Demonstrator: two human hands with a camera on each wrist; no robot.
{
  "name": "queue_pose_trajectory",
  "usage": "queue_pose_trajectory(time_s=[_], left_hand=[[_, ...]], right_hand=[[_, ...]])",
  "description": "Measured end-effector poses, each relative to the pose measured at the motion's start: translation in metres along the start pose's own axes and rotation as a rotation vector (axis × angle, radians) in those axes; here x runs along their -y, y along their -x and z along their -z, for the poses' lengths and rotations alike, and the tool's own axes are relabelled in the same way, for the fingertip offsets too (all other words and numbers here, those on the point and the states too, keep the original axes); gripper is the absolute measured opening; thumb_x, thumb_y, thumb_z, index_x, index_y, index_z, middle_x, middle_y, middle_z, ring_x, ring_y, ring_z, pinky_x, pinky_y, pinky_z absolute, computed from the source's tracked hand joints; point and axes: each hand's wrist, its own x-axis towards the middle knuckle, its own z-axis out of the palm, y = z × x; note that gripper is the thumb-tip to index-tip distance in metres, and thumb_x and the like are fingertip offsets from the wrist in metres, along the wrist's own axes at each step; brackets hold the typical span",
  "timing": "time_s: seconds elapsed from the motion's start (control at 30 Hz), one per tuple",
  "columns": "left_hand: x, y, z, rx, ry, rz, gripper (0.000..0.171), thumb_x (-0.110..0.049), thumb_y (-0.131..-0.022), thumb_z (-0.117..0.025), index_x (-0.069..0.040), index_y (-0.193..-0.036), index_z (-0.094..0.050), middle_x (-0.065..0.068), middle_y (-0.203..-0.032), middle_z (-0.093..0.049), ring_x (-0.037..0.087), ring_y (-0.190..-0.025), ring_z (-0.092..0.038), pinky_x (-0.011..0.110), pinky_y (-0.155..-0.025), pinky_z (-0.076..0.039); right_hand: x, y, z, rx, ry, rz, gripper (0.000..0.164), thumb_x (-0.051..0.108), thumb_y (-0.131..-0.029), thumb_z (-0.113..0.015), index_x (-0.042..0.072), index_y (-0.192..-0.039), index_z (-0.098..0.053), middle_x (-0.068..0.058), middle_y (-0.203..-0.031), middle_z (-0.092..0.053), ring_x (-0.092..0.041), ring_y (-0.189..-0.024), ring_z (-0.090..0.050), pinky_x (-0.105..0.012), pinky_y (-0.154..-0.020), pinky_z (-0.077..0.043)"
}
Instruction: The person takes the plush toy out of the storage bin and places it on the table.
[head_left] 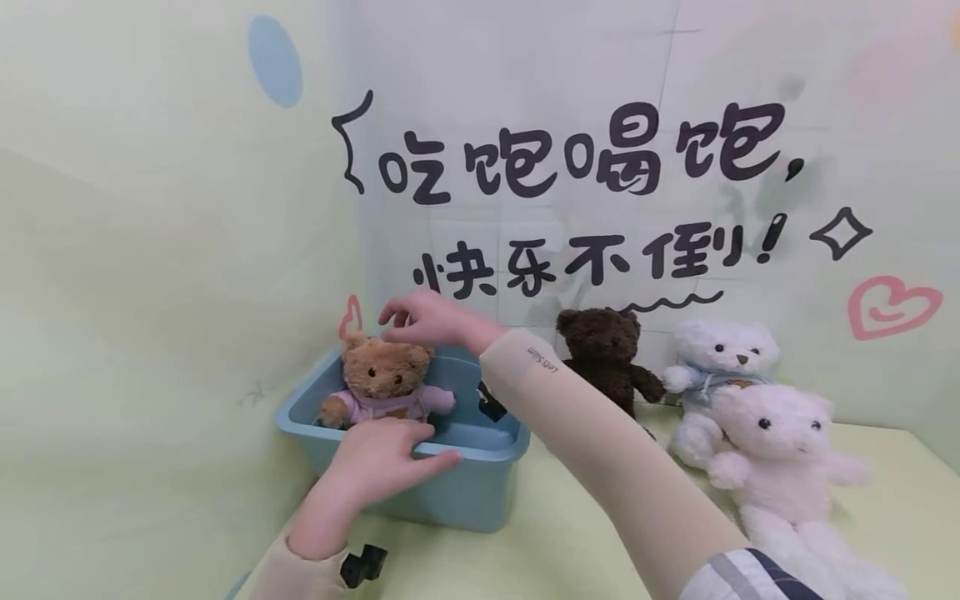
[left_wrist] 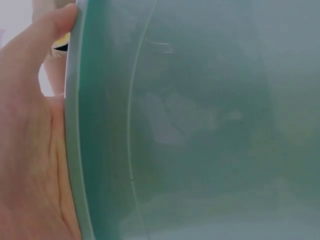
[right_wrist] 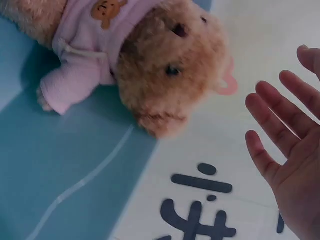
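Note:
A light-brown teddy bear (head_left: 387, 375) in a pink hoodie sits upright in the left part of a blue plastic tub (head_left: 457, 500). Its head rises above the rim. My left hand (head_left: 382, 458) grips the tub's front rim, thumb lying along the edge; its fingers reach inside, partly hidden. In the left wrist view the palm presses against the rim (left_wrist: 75, 125). Above and just behind the bear's head hovers my right hand (head_left: 427, 321), fingers spread and loosely bent. In the right wrist view those fingers (right_wrist: 280, 120) stand apart from the bear's head (right_wrist: 172, 70).
Right of the tub sit a dark-brown teddy bear (head_left: 600, 350), a white bear (head_left: 723, 358) in a blue top and a pale pink bear (head_left: 783, 467). My right forearm crosses in front of the dark one. A printed wall (head_left: 525, 50) stands behind the yellow-green table (head_left: 570, 533).

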Motion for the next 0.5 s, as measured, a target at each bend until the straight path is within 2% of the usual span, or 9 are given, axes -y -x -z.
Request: queue_pose_trajectory(time_s=[0.1,0.33,0.5], left_hand=[[-0.001,0.0,-0.002,-0.008,-0.008,-0.005,0.052,-0.072,-0.074,-0.038,-0.024,-0.054,-0.036,-0.013,-0.047,-0.026,0.006,-0.04,-0.028,0.024,-0.04,-0.022],[0.001,-0.001,-0.007,-0.017,-0.035,-0.005,0.053,-0.074,-0.073,-0.035,-0.025,-0.052,-0.035,-0.013,-0.046,-0.026,0.006,-0.039,-0.028,0.024,-0.04,-0.021],[0.003,-0.001,-0.004,-0.014,-0.045,-0.004,0.054,-0.074,-0.073,-0.035,-0.025,-0.052,-0.036,-0.012,-0.045,-0.027,0.006,-0.039,-0.029,0.024,-0.04,-0.021]], right_hand=[[-0.002,-0.005,-0.012,-0.026,0.034,0.002,0.024,0.031,-0.085,-0.055,0.017,-0.105,-0.058,0.006,-0.086,-0.057,-0.007,-0.075,-0.052,-0.019,-0.067,-0.041],[-0.014,-0.012,-0.035,-0.156,0.223,0.051,0.024,0.034,-0.087,-0.052,0.017,-0.103,-0.059,0.006,-0.089,-0.055,-0.009,-0.08,-0.05,-0.019,-0.068,-0.038],[-0.019,-0.013,-0.051,-0.221,0.307,0.071,0.026,0.034,-0.087,-0.051,0.017,-0.105,-0.059,0.006,-0.087,-0.053,-0.007,-0.073,-0.046,-0.02,-0.064,-0.038]])
